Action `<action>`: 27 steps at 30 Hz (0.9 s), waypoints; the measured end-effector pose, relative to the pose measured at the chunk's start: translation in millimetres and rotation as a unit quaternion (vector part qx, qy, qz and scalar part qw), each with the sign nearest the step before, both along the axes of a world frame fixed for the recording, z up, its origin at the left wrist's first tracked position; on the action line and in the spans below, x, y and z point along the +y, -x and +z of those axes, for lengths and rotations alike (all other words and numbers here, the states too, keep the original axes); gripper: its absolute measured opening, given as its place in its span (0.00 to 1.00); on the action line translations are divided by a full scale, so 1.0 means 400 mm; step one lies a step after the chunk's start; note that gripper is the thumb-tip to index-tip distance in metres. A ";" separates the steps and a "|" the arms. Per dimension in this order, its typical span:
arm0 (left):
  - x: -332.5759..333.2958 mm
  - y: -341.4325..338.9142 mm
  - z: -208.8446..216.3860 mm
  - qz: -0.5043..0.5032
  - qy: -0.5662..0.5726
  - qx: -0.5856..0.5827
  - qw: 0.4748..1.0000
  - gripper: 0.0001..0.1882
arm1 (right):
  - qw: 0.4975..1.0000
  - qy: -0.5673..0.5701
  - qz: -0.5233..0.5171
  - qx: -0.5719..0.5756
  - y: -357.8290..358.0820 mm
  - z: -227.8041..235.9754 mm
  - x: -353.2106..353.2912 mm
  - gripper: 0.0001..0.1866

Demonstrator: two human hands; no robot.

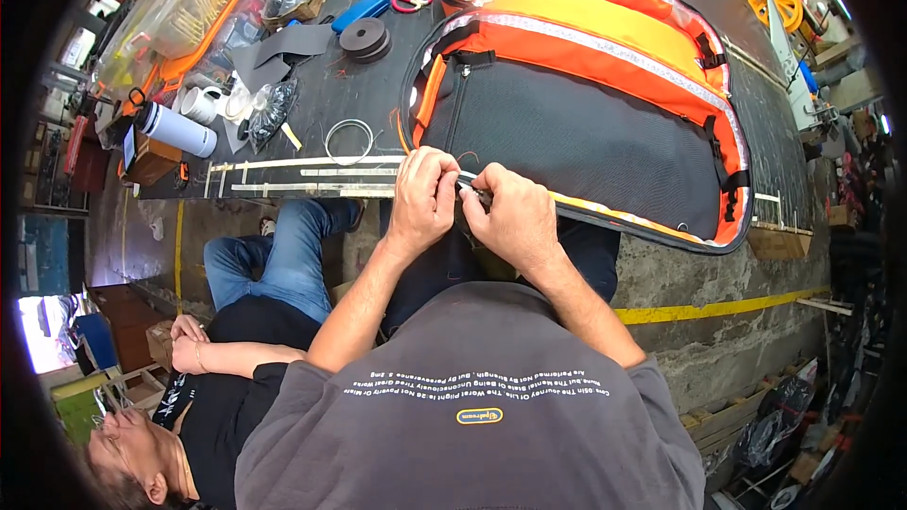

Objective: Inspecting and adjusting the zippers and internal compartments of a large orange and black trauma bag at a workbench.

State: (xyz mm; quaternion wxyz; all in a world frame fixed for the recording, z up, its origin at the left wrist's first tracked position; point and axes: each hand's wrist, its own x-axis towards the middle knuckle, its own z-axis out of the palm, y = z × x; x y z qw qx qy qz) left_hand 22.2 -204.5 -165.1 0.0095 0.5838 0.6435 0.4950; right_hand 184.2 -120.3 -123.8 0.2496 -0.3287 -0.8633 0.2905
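Note:
An orange and black soft bag point(586, 142) lies opened out on the dark worktable, its black mesh-like panel facing up and a yellow-orange lining at the far side. My left hand point(425, 191) is closed in a pinch at the bag's near left corner, on its dark edge. Close beside it, my right hand point(510, 212) pinches the same edge with thumb and forefinger. The fingers hide the exact spot between them. A thin orange cord point(401, 132) rises just left of my left hand. Left of that rests a loose coil of thin wire point(350, 142).
Farther back on the table point(331, 94) are a black spool point(365, 40), red-handled scissors point(412, 0) and a blue case point(361, 11). A white bottle point(177, 129), mugs point(200, 104) and a clear plastic box point(194, 9) crowd the left. Another person point(255, 321) sits close on my left.

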 end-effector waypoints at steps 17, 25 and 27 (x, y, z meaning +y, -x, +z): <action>0.053 -0.108 0.111 -0.085 -0.026 0.084 0.992 0.13 | 0.899 0.339 -0.203 0.188 -0.387 -0.017 -0.027 0.18; 0.184 -0.293 0.107 -0.244 0.012 0.119 0.963 0.08 | 0.777 0.377 -0.372 0.342 -0.428 -0.159 0.047 0.09; 0.204 -0.312 0.086 -0.230 0.016 0.124 0.965 0.09 | 0.771 0.383 -0.364 0.355 -0.410 -0.179 0.048 0.06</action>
